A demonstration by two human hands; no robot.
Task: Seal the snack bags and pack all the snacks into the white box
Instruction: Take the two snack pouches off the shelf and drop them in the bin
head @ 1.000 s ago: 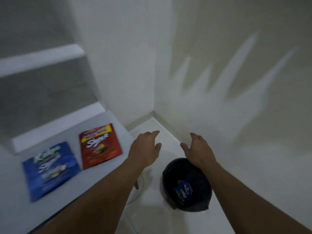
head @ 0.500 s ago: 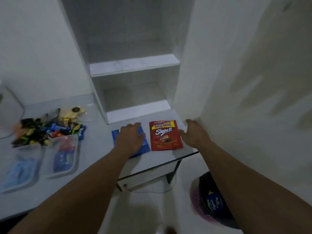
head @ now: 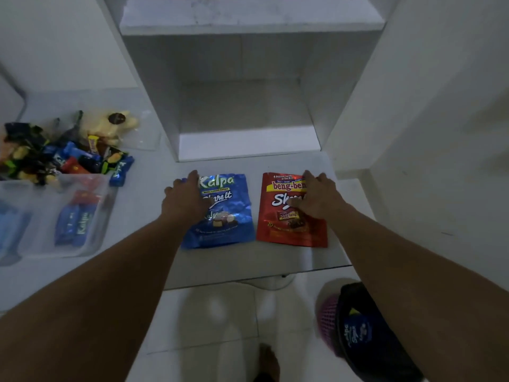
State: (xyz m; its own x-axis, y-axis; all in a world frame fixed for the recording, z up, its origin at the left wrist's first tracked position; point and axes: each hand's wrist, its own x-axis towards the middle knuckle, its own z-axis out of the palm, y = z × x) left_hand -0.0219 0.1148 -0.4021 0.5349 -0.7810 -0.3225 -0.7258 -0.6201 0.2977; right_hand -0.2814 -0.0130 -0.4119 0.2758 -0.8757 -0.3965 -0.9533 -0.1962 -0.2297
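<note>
Two snack bags lie flat side by side on the white table [head: 148,216]: a blue Kalpa bag [head: 230,219] and, to its right, a red beng-beng bag [head: 286,232]. My left hand [head: 187,199] rests palm-down on the blue bag's upper left part, fingers spread. On the red bag's upper right part lies my right hand [head: 316,197], also flat with the fingers apart. Neither hand is curled around a bag. A pile of loose wrapped snacks [head: 63,153] sits at the far left of the table.
Clear plastic tubs [head: 107,210] with blue Kalpa bars stand at the left, below the pile. A white open shelf unit [head: 248,142] rises just behind the bags. The table's front edge [head: 248,281] is near. A dark-lined bin [head: 366,334] stands on the floor at lower right.
The view has swung from the floor and bin back to the table. Both hands have come down onto the two bags, left on blue, right on red.
</note>
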